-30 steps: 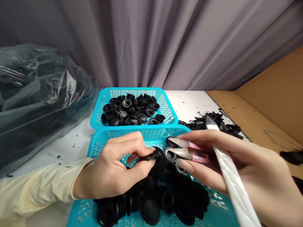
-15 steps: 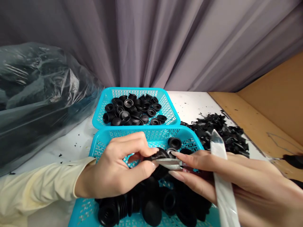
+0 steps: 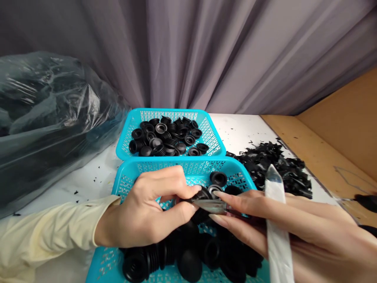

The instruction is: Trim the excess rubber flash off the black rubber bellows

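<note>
Left hand (image 3: 147,212) pinching rubber part (image 3: 203,194), right hand (image 3: 318,232) holding snips (image 3: 210,205)

left hand (image 3: 147,212) pinching, right hand (image 3: 282,226) fingers extended

Grey pleated curtain (image 3: 206,51) behind white table (image 3: 235,127), brown board wall (image 3: 347,125) right.

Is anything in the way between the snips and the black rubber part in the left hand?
Nothing visible. The snips in the right hand rest their blades against the black rubber part pinched by the left hand.
</note>
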The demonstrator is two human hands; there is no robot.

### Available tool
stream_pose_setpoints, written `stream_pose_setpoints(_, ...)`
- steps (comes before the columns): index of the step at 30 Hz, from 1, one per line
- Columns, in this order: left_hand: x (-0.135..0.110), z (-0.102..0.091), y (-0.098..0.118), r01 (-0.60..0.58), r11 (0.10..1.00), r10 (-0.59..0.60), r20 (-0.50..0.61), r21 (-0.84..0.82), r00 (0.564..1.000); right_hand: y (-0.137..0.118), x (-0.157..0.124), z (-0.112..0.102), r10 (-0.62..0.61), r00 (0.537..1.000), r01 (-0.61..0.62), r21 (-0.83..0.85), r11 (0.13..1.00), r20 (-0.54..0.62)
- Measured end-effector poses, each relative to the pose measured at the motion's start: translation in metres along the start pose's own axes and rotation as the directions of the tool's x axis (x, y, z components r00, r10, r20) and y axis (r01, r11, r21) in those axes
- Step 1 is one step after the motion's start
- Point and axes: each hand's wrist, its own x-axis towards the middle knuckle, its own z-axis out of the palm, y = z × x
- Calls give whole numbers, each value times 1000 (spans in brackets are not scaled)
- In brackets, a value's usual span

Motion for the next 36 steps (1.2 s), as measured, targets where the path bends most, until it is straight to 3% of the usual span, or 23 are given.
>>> stream_pose_setpoints(7,0,1,-1,-1,1000,1,2,6,1000,-3,-1,-2,-26,1000,26,-26,999,1)
stream_pose_setpoints(12,1,1,1,6,1000,-6,-9,0,1000,1,0,-4,-16,997,19,-51,999,70)
stream_pose_setpoints(19,0,1,0,18,1000,-18,-5,-8,1000,-2,3,2,-12,1000,12,-44,999,-13)
stream_pose_setpoints(23,-1,0,0,14,1000,-14,-4,-21,1000,-3,5,0,-24,1000,24,-44,999,8)
stream_pose_setpoints(30,-2,-1,0,22,999,-22,-10,-32,1000,2,-3,2,38,998,-36,45,998,-56)
stream_pose_setpoints(36,-2,-1,0,20,1000,-20,-8,-18,1000,3,-2,4,15,1000,-15,24,1000,-22)
